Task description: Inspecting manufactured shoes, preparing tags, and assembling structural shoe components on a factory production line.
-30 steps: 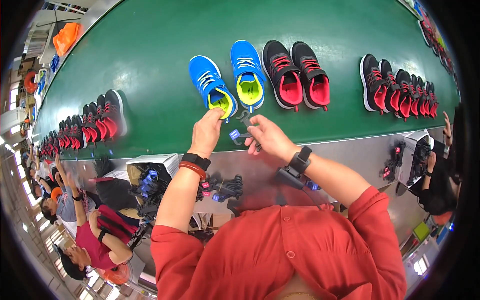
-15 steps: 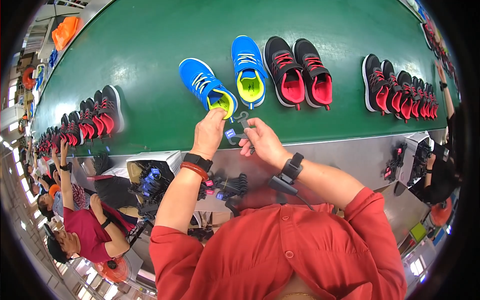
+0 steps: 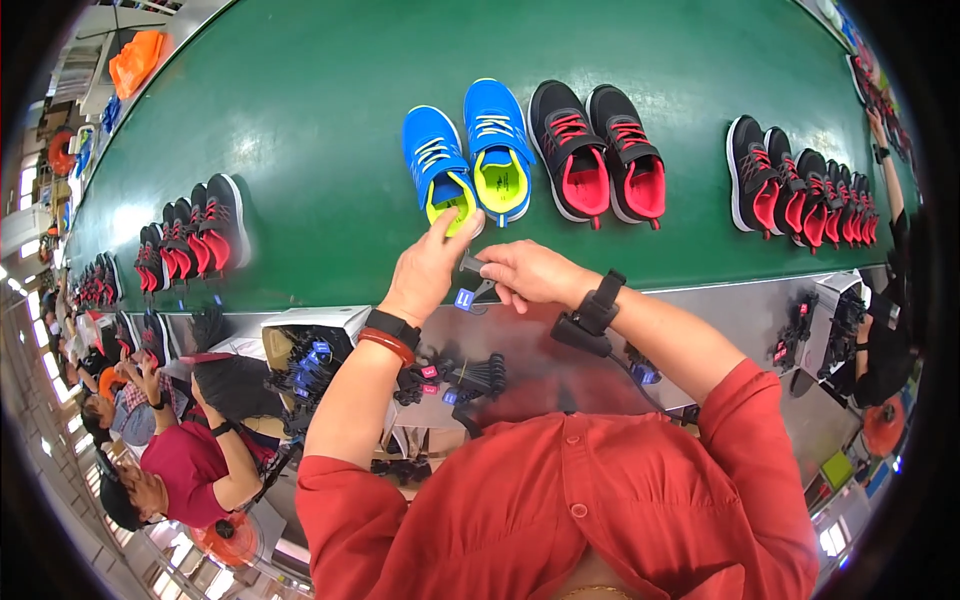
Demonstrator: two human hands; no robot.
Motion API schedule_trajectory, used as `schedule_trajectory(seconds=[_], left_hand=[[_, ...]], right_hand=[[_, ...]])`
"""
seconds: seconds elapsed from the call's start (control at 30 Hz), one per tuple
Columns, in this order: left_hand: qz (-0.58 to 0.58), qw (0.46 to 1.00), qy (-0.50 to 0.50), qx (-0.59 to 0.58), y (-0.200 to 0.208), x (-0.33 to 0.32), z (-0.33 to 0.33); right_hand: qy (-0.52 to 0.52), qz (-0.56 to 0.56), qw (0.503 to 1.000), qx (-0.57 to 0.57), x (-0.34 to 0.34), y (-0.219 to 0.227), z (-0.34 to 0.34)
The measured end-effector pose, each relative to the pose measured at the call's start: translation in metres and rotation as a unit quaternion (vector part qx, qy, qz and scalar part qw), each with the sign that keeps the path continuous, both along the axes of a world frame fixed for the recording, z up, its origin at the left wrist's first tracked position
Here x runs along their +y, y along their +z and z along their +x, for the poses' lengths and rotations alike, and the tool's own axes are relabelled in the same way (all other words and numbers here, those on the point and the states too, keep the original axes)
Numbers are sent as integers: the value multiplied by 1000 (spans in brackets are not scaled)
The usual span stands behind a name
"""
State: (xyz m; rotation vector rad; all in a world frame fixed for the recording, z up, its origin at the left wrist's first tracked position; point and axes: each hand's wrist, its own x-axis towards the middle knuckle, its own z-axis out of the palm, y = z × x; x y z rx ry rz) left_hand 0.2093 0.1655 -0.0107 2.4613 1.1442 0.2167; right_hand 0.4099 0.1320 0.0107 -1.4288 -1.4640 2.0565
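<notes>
My left hand (image 3: 428,272) pinches the heel of the left blue sneaker (image 3: 430,150), which has a yellow-green lining and lies on the green work surface. Close against it on the right is the matching blue sneaker (image 3: 493,125), toe pointing away from me. In my right hand (image 3: 535,273), beside the heels, is a black plastic shoe hanger (image 3: 474,266) with a blue tag (image 3: 464,298) on it. My fingers cover part of the hanger. A pair of black sneakers (image 3: 567,125) with red laces and linings stands just right of the blue pair.
Rows of black-and-red sneakers stand at left (image 3: 228,215) and right (image 3: 742,170). Nearer me, a box (image 3: 340,318) holds tagged black hangers, and more hangers (image 3: 478,376) lie on the metal ledge (image 3: 540,340). Co-workers sit along the left (image 3: 185,460) and right sides.
The left blue sneaker has swung round and moved right, up against its mate, with my left hand on its heel. The hanger has tipped lower in my right hand. A left co-worker's arms have drawn back.
</notes>
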Motion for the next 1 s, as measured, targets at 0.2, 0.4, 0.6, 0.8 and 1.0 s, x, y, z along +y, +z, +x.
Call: schedule_trajectory(seconds=[0.2, 0.4, 0.6, 0.8, 1.0], left_hand=[[-25, 998, -28, 56, 11, -3, -10], [-140, 984, 45, 103, 36, -4, -2], [-189, 978, 91, 9, 30, -2, -2], [-156, 984, 91, 0, 26, -5, -1], [-190, 975, 109, 35, 33, -3, 5]], right_hand=[[-5, 430, 888, -162, 10, 4, 15], [54, 460, 855, -235, 31, -14, 38], [106, 564, 757, -311, 42, -7, 33], [136, 599, 725, -312, 42, 5, 33], [134, 603, 720, -316, 45, 11, 31]])
